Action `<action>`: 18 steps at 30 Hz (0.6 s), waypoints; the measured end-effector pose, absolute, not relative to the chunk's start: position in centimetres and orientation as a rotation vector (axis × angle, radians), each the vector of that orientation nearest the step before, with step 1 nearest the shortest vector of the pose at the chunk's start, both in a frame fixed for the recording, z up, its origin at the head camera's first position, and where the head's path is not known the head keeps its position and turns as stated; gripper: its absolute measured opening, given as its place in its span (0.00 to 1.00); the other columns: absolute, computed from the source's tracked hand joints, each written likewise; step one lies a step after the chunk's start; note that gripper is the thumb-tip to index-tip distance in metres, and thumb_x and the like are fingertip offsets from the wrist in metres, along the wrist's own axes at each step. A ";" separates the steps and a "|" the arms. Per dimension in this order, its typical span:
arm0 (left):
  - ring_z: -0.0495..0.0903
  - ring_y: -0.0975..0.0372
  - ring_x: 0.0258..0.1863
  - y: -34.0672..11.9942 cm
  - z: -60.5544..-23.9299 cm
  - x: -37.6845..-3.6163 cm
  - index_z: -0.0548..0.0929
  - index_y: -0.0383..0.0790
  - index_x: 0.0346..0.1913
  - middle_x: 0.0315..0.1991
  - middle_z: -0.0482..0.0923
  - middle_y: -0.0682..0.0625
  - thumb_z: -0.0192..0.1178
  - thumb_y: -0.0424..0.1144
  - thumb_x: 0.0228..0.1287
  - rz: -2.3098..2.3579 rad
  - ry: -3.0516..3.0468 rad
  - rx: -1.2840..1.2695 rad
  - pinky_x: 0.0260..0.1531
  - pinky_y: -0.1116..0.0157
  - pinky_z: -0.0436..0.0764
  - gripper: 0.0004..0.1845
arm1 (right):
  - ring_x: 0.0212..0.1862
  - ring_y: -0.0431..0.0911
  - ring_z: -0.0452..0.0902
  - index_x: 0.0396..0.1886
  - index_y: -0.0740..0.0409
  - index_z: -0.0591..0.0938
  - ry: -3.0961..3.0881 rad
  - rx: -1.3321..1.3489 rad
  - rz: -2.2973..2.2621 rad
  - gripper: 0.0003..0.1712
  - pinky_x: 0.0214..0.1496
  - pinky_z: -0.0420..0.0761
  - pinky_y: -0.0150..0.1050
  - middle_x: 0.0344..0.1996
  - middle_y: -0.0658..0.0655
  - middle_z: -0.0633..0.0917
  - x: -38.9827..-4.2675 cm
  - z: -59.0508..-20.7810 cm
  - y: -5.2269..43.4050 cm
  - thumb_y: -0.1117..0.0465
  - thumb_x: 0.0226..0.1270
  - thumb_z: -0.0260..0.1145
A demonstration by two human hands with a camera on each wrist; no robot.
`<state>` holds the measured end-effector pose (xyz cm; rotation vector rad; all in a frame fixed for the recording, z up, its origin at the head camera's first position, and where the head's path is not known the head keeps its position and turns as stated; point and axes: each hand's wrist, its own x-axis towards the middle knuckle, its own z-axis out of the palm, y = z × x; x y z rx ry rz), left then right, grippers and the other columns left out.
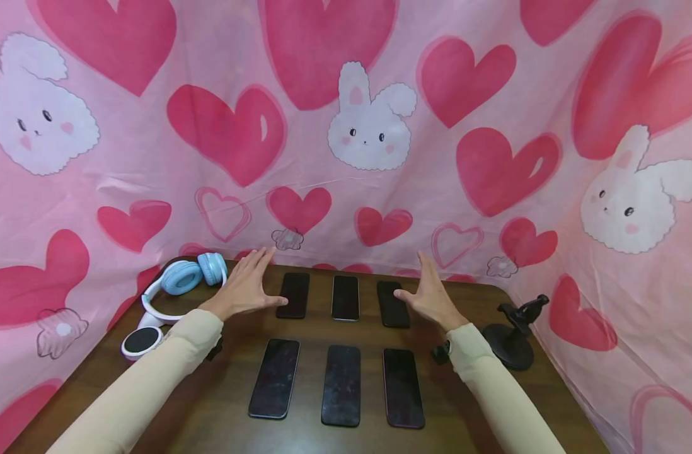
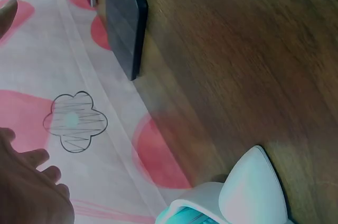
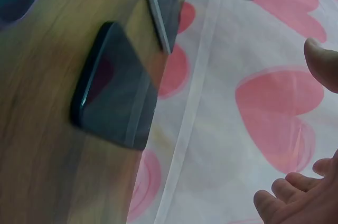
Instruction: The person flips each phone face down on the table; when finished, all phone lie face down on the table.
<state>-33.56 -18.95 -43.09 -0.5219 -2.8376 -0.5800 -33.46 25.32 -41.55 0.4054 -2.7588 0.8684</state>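
Several dark phones lie face up in two rows of three on a brown wooden table. My left hand is spread flat beside the back-left phone, its thumb tip at that phone's left edge. My right hand is spread the same way beside the back-right phone, thumb pointing at it. Neither hand holds anything. In the left wrist view a phone lies at the table's far edge and my hand shows at the lower left. In the right wrist view a phone lies near my open hand.
Blue and white headphones lie at the back left of the table, with one cup in the left wrist view. A black phone stand stands at the right edge. Pink cloth with hearts and bunnies walls in the table.
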 end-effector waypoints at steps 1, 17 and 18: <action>0.47 0.39 0.81 -19.0 -43.1 -33.6 0.46 0.45 0.82 0.82 0.47 0.37 0.70 0.71 0.43 -0.610 -2.835 -0.515 0.79 0.38 0.47 0.69 | 0.81 0.63 0.50 0.83 0.52 0.40 -2.757 0.399 0.884 0.65 0.78 0.56 0.67 0.82 0.64 0.50 -33.5 -41.5 25.1 0.44 0.61 0.73; 0.47 0.38 0.80 -19.2 -42.8 -34.1 0.40 0.45 0.83 0.82 0.45 0.36 0.70 0.65 0.52 -1.026 -2.799 -0.404 0.71 0.30 0.57 0.66 | 0.79 0.62 0.56 0.80 0.64 0.47 -2.506 0.444 1.386 0.56 0.78 0.63 0.60 0.77 0.71 0.59 -35.1 -40.0 21.3 0.57 0.64 0.72; 0.47 0.38 0.80 -19.2 -42.8 -34.2 0.40 0.45 0.83 0.82 0.45 0.36 0.70 0.65 0.53 -1.049 -2.793 -0.397 0.71 0.30 0.56 0.65 | 0.79 0.62 0.56 0.80 0.65 0.48 -2.490 0.444 1.406 0.56 0.78 0.63 0.60 0.77 0.71 0.59 -35.2 -39.9 21.0 0.58 0.64 0.73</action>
